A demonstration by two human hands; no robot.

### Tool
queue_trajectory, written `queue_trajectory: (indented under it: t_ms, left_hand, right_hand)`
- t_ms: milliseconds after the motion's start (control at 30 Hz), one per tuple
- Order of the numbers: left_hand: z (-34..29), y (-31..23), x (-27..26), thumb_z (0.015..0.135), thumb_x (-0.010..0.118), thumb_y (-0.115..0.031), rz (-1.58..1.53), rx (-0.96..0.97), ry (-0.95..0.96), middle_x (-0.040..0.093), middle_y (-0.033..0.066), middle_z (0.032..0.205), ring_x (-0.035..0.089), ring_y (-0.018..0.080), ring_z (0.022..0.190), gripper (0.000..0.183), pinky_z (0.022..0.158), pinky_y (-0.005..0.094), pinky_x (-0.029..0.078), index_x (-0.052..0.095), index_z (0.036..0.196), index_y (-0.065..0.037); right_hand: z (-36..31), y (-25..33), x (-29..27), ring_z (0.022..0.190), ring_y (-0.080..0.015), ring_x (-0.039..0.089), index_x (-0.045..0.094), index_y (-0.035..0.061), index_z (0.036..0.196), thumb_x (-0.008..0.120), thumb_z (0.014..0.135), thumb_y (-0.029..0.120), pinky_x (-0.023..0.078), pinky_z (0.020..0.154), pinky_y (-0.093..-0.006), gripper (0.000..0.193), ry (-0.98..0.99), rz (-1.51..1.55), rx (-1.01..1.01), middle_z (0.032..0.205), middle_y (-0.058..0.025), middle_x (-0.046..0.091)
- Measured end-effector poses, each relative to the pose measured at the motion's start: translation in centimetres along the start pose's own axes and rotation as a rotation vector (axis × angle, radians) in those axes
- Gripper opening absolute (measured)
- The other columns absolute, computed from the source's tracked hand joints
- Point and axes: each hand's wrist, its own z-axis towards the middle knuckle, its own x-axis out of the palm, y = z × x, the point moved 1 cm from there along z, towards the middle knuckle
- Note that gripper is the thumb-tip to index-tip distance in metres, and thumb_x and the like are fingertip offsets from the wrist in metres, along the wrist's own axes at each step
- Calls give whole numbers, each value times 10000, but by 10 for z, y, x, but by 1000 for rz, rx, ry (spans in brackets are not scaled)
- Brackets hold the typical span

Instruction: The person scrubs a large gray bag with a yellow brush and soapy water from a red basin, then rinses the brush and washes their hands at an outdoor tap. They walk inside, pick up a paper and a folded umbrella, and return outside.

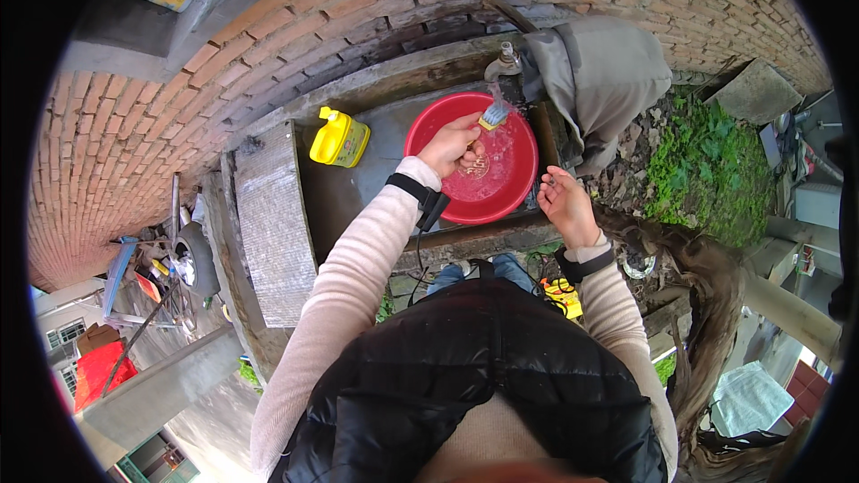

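My left hand (455, 148) is closed around a brush (492, 116), fingers curled inward, its yellow band and blue-grey bristles projecting beyond the grip. The handle is concealed by my fingers, so I cannot tell its length or how far along it I hold. The brush is located over the far part of a red basin (523, 159), just below the tap (507, 55), with water splashing about the bristles. In my judgement it is held with the bristles outward so that the stream meets them while most of the hand stays out of it. The basin stands in a concrete trough (335, 195), close to the right end, a position that I take to be chosen because the falling water lands inside it. Shallow water shows in the basin; a pale patch lies below my left fist, nature undetermined. My right hand (568, 206) is open, palm up, fingers loosely bent, with nothing seen in it; it is just beside the basin's right rim, and whether it touches cannot be confirmed. It appears to be placed there to remain near without obstructing the water. A yellow jug (341, 141) is in the trough, left of the basin and apart from it, presumably clear of the splash yet within reach. Grey cloth (608, 63) hangs beside the tap, reason not established.
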Motion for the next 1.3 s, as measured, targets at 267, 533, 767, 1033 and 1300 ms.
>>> queue_trajectory:
  t_ms: [267,533,767,1033,1300]
  left_hand:
    - [-14,2,7,999,353,-106,13,44,15,483,40,679,336,80,498,496,440,210,264,236,1478,-159]
    - [-25,-2,0,1000,344,-85,54,82,14,495,44,660,347,77,499,498,436,208,275,222,1479,-134]
    - [45,-18,9,958,397,-95,234,18,-97,579,54,702,461,83,508,211,443,216,345,493,1137,-37]
    - [105,-32,24,907,480,7,-168,102,-242,568,95,778,553,172,649,83,572,276,514,554,944,5]
    - [60,-24,21,940,445,-15,-263,132,-72,603,129,888,481,114,639,133,518,222,432,523,1032,39]
  right_hand:
    - [6,-6,4,782,-137,555,559,86,1057,499,901,68,491,722,-294,168,-102,-85,-33,888,-28,595]
    - [-7,-13,-41,761,-136,555,568,72,1057,510,893,78,494,687,-288,174,-200,16,43,857,-29,594]
    - [-17,-17,-54,753,-133,561,574,78,1053,524,889,90,490,705,-283,172,-166,33,48,845,-23,598]
    - [-30,-19,-73,766,-138,562,584,75,1043,525,893,99,490,710,-284,164,-217,48,58,857,-27,602]
    - [-28,-23,-74,759,-136,563,588,76,1035,519,897,94,489,705,-282,156,-236,65,72,851,-25,606]
